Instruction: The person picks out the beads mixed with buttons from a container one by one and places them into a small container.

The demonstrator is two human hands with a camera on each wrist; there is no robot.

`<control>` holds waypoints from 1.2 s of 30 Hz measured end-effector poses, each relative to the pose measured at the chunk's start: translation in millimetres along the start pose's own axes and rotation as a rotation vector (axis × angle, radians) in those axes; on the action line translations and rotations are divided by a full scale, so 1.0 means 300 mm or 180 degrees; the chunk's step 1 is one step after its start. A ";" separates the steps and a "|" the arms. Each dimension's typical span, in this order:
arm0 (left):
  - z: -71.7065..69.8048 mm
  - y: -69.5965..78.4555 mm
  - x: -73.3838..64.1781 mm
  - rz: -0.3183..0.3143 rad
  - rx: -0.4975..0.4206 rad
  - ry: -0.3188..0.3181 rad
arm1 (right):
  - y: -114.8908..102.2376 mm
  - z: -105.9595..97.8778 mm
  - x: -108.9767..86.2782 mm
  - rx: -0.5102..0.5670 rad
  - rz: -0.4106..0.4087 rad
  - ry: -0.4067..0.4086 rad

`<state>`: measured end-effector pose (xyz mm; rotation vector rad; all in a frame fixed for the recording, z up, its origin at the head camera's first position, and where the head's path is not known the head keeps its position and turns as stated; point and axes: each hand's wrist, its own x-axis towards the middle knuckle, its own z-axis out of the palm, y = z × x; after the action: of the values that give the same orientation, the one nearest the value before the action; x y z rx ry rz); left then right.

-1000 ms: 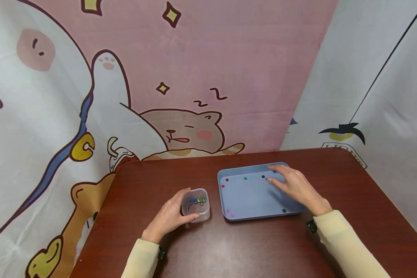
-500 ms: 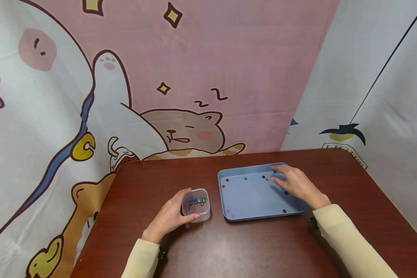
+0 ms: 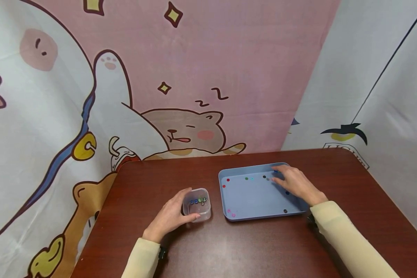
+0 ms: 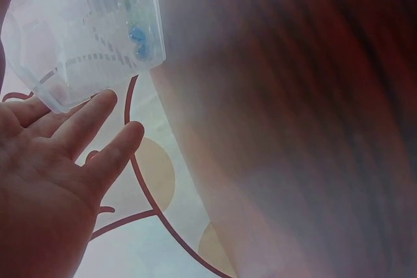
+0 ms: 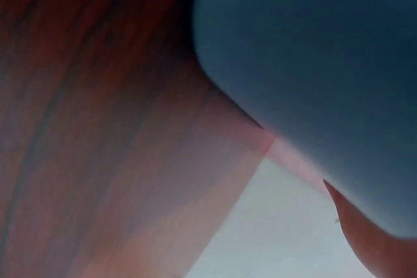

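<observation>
My left hand holds a small clear plastic container on the table, thumb at the near side and fingers round the back left. Several blue and green beads lie inside it; in the left wrist view, two blue beads show through the wall. My right hand is over the far right part of a blue tray, thumb and forefinger apart. A blue bead is right by its fingertips, partly covered. In the right wrist view the tray's wall hides most of the hand.
Spread along the tray's edges are red beads, pink beads, a green bead, a black bead and dark beads. The brown table meets a cartoon-printed cloth at the back.
My right hand has shifted slightly to the right over the tray, and a dark bead below it has come into sight. The left hand and container stay put.
</observation>
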<state>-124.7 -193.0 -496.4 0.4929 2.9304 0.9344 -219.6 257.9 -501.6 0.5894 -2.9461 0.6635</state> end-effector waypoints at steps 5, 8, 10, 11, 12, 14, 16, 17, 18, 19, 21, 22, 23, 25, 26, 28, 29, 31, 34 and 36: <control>-0.001 0.003 0.001 -0.0041 0.0016 -0.0026 | -0.001 0.005 0.005 -0.0015 0.0081 -0.0058; -0.001 0.005 0.001 -0.0053 0.0008 -0.0033 | 0.000 0.007 0.007 -0.0023 0.0134 -0.0099; -0.001 0.006 0.001 -0.0051 -0.0006 -0.0034 | 0.001 0.007 0.009 -0.0030 0.0146 -0.0114; -0.001 0.005 0.001 -0.0047 -0.0011 -0.0035 | 0.001 0.007 0.011 -0.0040 0.0143 -0.0116; -0.001 0.005 0.001 -0.0038 -0.0016 -0.0031 | 0.001 0.006 0.012 -0.0048 0.0144 -0.0114; -0.001 0.004 0.001 -0.0026 -0.0017 -0.0026 | -0.001 0.008 0.016 -0.0061 0.0132 -0.0102; -0.001 0.004 0.000 -0.0013 -0.0015 -0.0022 | -0.003 0.010 0.019 -0.0067 0.0123 -0.0094; -0.001 0.004 0.000 -0.0014 -0.0008 -0.0024 | -0.004 0.013 0.020 -0.0073 0.0119 -0.0095; -0.002 0.004 0.000 -0.0012 -0.0005 -0.0025 | -0.005 0.014 0.021 -0.0075 0.0120 -0.0095; -0.002 0.003 -0.001 -0.0002 -0.0001 -0.0022 | -0.005 0.017 0.022 -0.0084 0.0118 -0.0097; -0.002 0.002 -0.002 0.0003 0.0010 -0.0022 | -0.004 0.021 0.023 -0.0105 0.0118 -0.0100; -0.002 0.002 -0.002 -0.0002 0.0014 -0.0024 | -0.003 0.023 0.023 -0.0117 0.0118 -0.0094; -0.002 0.003 -0.003 -0.0009 0.0010 -0.0025 | -0.001 0.024 0.024 -0.0127 0.0118 -0.0084; -0.002 0.003 -0.003 -0.0021 0.0009 -0.0027 | 0.002 0.027 0.025 -0.0146 0.0107 -0.0051; -0.002 0.003 -0.004 -0.0041 0.0008 -0.0031 | 0.003 0.027 0.025 -0.0156 0.0095 -0.0031; -0.001 0.003 -0.004 -0.0056 0.0004 -0.0026 | 0.005 0.029 0.026 -0.0171 0.0078 0.0008; 0.000 0.003 -0.003 -0.0059 0.0004 -0.0022 | 0.006 0.030 0.027 -0.0177 0.0071 0.0025; 0.001 0.003 -0.003 -0.0057 0.0010 -0.0012 | 0.008 0.031 0.028 -0.0196 0.0054 0.0052; 0.002 0.003 -0.001 -0.0048 0.0009 -0.0011 | 0.010 0.034 0.029 -0.0206 0.0057 0.0065; 0.001 0.003 -0.001 -0.0049 0.0008 -0.0018 | 0.010 0.036 0.029 -0.0211 0.0063 0.0045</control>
<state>-124.0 -192.3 -496.2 0.4715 2.9264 0.9260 -228.6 252.7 -511.2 0.5481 -2.9514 0.5667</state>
